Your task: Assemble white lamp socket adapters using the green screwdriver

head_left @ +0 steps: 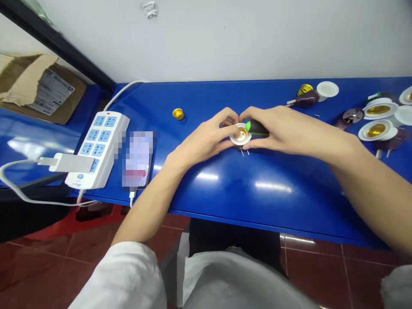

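Socket [242,136], white-rimmed with a brass-coloured lining, was held near the centre of the frame between both hands, its opening upward; whether it touched the blue table [209,189] could not be told. At the left of the frame, a white cable [132,198] led from a phone [138,156] close by the left forearm, so a backward pull of that elbow might have snagged it. Right of the phone, a loose brass shell [178,114] could have rolled if a wrist brushed it. The left hand [214,135] extended from the lower left, wrist nearly straight, its grip clamped on the socket with a fingertip over the opening; a slack pinch would probably have let the body twist or its prongs [245,152] scrape. The right hand [277,131] lay at the end of a long slanting forearm, its grip wrapped round a black handle [259,128] with a green end, index finger and thumb against the socket's side; holding both at once risked the handle slipping into the lining. Farther right, a careless sweep of that forearm could have scattered a tiny metal piece [317,115] and a dark plug [305,99].
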A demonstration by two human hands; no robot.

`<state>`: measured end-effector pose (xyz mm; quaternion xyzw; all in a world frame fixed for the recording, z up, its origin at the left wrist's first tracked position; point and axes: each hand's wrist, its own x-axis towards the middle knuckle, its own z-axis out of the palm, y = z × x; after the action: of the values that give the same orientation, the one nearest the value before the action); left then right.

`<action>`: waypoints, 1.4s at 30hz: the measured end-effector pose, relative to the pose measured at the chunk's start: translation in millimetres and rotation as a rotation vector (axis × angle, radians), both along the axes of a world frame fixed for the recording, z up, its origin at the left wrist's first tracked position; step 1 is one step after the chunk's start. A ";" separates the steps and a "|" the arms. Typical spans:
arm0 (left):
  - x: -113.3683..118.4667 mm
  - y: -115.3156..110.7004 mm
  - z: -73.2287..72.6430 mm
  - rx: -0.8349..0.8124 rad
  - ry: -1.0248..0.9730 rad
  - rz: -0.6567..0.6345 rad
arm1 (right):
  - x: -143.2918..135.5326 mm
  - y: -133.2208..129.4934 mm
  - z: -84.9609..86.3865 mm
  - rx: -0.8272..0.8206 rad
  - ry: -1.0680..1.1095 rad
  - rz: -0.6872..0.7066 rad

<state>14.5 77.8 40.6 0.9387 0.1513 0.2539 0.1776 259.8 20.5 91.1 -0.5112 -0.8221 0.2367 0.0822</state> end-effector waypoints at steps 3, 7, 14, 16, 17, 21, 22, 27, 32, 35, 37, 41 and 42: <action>-0.5 0.4 2.5 0.061 0.036 0.008 | 1.4 -0.5 -1.0 -0.007 0.003 0.032; -0.4 0.4 3.7 0.218 0.097 0.059 | 2.5 -0.2 -1.5 0.007 -0.005 0.028; -1.7 0.8 -1.1 0.280 0.103 0.058 | 0.3 -1.2 2.8 0.023 -0.052 0.017; -1.6 0.4 -1.0 0.287 0.095 0.052 | -0.6 -2.1 4.2 0.021 -0.066 0.008; -1.2 0.0 -0.7 0.289 0.092 0.050 | -1.0 -2.5 4.6 0.020 -0.073 0.005; 1.2 -1.2 -0.5 0.246 0.090 0.051 | -3.4 -3.7 5.6 0.011 -0.087 0.002; 1.6 -1.3 -0.9 0.227 0.088 0.050 | -4.2 -4.0 6.0 0.009 -0.090 0.000; 1.5 -0.2 -3.4 0.149 0.077 0.046 | -7.8 -5.6 10.1 0.001 -0.128 -0.011; 0.9 -1.5 -1.2 0.081 0.092 0.042 | -8.5 -6.0 10.9 0.010 -0.147 -0.010; 0.6 -2.9 0.8 0.057 0.102 0.044 | -7.9 -5.7 9.3 0.023 -0.144 -0.012; 0.4 -3.1 1.5 0.050 0.099 0.042 | -7.6 -5.6 8.4 0.025 -0.146 -0.012; -0.2 -2.4 1.9 0.042 0.088 0.023 | -7.3 -5.5 7.5 0.032 -0.143 -0.009; -0.3 -2.3 2.0 0.042 0.088 0.022 | -7.1 -5.5 7.4 0.037 -0.142 -0.011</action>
<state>14.2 75.5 42.6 0.9507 0.1639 0.2176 0.1484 252.7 15.0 98.5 -0.5296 -0.8273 0.1843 0.0344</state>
